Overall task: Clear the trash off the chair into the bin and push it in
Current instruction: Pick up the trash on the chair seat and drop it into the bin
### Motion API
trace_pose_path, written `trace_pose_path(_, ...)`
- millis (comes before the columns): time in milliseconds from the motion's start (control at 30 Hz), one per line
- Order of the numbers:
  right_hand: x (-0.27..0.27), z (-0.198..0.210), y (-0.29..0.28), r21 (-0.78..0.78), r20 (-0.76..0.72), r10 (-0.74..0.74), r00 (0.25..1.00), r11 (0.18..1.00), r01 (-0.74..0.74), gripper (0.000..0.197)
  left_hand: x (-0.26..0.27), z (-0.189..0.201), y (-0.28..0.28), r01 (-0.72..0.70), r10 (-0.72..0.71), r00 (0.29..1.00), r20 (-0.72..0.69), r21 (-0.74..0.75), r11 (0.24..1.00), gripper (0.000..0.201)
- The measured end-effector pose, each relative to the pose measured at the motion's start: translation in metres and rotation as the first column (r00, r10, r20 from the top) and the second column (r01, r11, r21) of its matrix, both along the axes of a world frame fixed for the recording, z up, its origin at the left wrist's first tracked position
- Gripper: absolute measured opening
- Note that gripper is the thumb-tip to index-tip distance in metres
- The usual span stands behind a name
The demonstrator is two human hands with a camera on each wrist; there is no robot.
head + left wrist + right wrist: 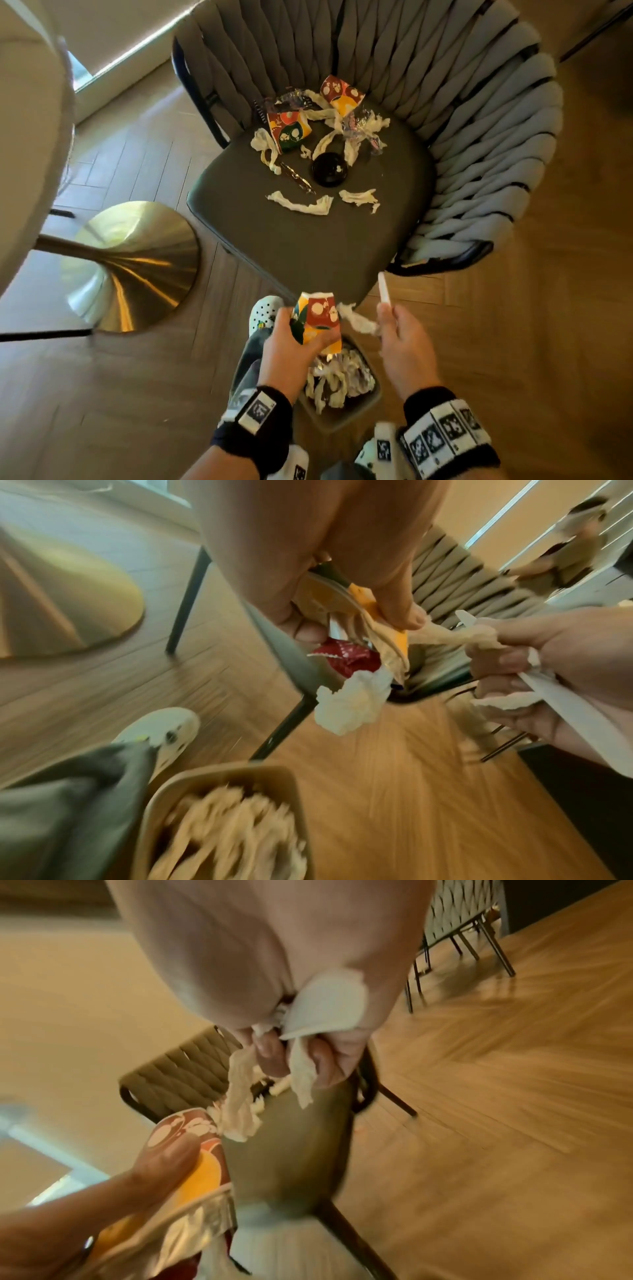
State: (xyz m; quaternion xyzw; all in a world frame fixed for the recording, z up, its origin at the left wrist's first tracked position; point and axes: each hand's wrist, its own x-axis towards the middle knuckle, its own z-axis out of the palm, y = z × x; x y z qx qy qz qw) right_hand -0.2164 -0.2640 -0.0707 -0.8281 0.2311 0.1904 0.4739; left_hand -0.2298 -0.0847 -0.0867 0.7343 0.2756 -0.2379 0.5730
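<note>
My left hand (291, 339) grips a crushed colourful paper cup (318, 317) over the bin (342, 416); a red wrapper (346, 658) and a tissue wad (352, 704) hang beneath it. My right hand (400, 339) holds a white plastic utensil (383, 287) and a tissue strip (358, 320) beside the cup. The bin stands on the floor at my feet with tissues and foil inside. On the chair's dark seat (308, 246) lie two crushed cups (287, 128), a black lid (330, 169), wrappers and several tissue strips (301, 204).
A gold table base (133, 263) and a pale tabletop edge (27, 137) stand left of the chair. The chair's woven grey back (479, 120) wraps its far and right sides. My white shoe (263, 311) is beside the bin. Another chair (459, 915) stands on the wooden floor.
</note>
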Motion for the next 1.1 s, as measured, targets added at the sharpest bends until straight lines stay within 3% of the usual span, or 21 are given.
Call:
trace_pose_path(133,-0.074,-0.074,-0.003,0.002,-0.243,0.063,0.968,0.998,-0.065,0.034,-0.071,-0.067,-0.018,0.06,-0.047,0.987,-0.154,0.08,0.995,0.049)
trace_pose_path(300,-0.116,-0.185,0.011,-0.033,-0.528,0.074,0.846,0.994,-0.107,0.045,-0.119,-0.172,-0.029,0.177,-0.093,0.936,-0.339,0.224,0.958,0.059)
trace_pose_path(433,-0.104,-0.235,0.02,-0.01,-0.583,0.107,0.806,0.99,-0.138,0.065,-0.118,-0.226,-0.032,0.34,-0.228,0.878,-0.422,0.212,0.916,0.103)
trace_pose_path(500,-0.093,-0.237,0.019,-0.006,-0.572,0.112,0.812,0.99,-0.14,0.066,-0.111,-0.232,-0.028,0.415,-0.309,0.848,-0.431,0.178,0.892,0.105)
trace_pose_path(567,-0.084,-0.223,0.014,-0.025,-0.534,0.062,0.843,0.996,-0.09,0.059,-0.102,-0.22,-0.022,0.461,-0.351,0.842,-0.409,0.206,0.863,0.091)
trace_pose_path(667,-0.074,-0.188,0.007,-0.067,-0.459,0.014,0.889,0.996,-0.05,0.043,-0.083,-0.172,-0.01,0.434,-0.335,0.878,-0.342,0.271,0.86,0.048)
trace_pose_path(800,-0.037,-0.127,0.017,0.015,-0.296,-0.088,0.951,0.995,0.096,0.034,-0.036,-0.087,0.003,0.278,-0.265,0.961,-0.085,0.28,0.919,0.02)
trace_pose_path(866,0.0,-0.092,0.026,0.098,-0.19,-0.158,0.969,0.979,0.179,0.029,0.003,-0.052,0.01,0.218,-0.241,0.969,0.046,0.287,0.933,0.016)
trace_pose_path(966,0.071,-0.06,0.038,0.128,-0.022,-0.159,0.987,0.979,0.161,0.019,0.074,-0.027,0.021,0.148,-0.224,0.95,0.216,0.32,0.936,0.01)
trace_pose_path(1033,0.124,-0.057,0.042,0.025,0.078,-0.125,0.989,0.992,0.123,0.011,0.124,-0.028,0.027,0.15,-0.273,0.919,0.282,0.39,0.909,0.019)
trace_pose_path(1100,0.175,-0.06,0.043,-0.16,0.113,-0.035,0.993,0.986,0.053,0.026,0.171,-0.039,0.029,0.238,-0.393,0.883,0.256,0.477,0.846,0.041)
